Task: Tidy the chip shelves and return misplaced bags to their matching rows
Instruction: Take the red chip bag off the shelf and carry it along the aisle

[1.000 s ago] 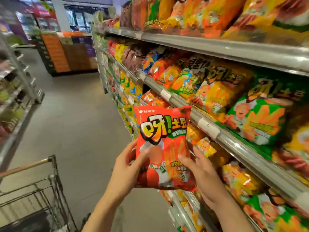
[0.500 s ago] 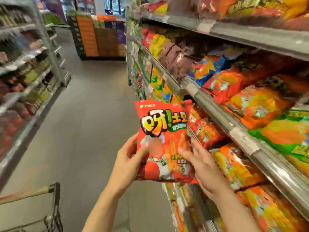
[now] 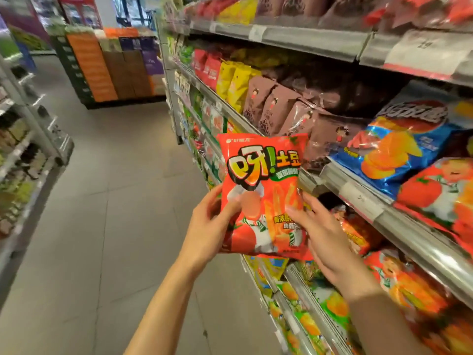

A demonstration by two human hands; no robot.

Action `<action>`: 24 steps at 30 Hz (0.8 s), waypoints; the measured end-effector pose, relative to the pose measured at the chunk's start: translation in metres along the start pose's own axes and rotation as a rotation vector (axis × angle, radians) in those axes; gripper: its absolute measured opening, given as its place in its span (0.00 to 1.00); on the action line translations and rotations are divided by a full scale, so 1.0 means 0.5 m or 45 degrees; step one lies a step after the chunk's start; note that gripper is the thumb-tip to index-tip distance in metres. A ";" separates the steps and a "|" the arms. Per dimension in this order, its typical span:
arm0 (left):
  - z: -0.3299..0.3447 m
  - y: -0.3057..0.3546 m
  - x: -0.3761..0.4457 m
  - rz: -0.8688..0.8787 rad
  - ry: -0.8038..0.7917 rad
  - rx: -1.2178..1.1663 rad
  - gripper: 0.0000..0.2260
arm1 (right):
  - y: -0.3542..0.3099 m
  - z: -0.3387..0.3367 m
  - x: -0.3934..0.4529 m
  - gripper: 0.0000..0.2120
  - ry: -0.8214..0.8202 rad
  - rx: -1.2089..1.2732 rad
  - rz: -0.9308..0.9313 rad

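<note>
Head view: grey tiled aisle floor (image 3: 107,201), stocked shelves (image 3: 358,185) right.

Both bare forearms reach up and forward. The left hand (image 3: 207,224) grips the bag (image 3: 263,193) at its left edge, thumb on front. The right hand (image 3: 325,242) grips its right edge, fingers curled behind.
</note>
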State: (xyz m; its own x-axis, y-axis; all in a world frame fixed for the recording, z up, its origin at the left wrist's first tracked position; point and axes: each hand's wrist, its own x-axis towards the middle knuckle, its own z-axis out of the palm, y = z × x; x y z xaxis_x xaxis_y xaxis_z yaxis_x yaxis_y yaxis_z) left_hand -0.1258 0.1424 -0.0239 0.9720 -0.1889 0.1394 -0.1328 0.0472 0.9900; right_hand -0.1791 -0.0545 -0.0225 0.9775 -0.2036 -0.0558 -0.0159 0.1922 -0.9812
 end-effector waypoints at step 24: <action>0.128 -0.014 0.492 0.192 -0.967 -0.258 0.12 | -0.071 0.039 0.204 0.21 1.026 -0.153 -0.341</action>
State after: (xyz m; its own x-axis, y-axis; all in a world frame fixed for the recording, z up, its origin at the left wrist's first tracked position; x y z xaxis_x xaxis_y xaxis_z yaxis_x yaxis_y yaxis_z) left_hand 0.1016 0.0328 0.0049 0.5392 -0.7790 0.3200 -0.1438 0.2892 0.9464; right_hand -0.0749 -0.0635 0.0103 0.5039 -0.8566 0.1111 0.1276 -0.0534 -0.9904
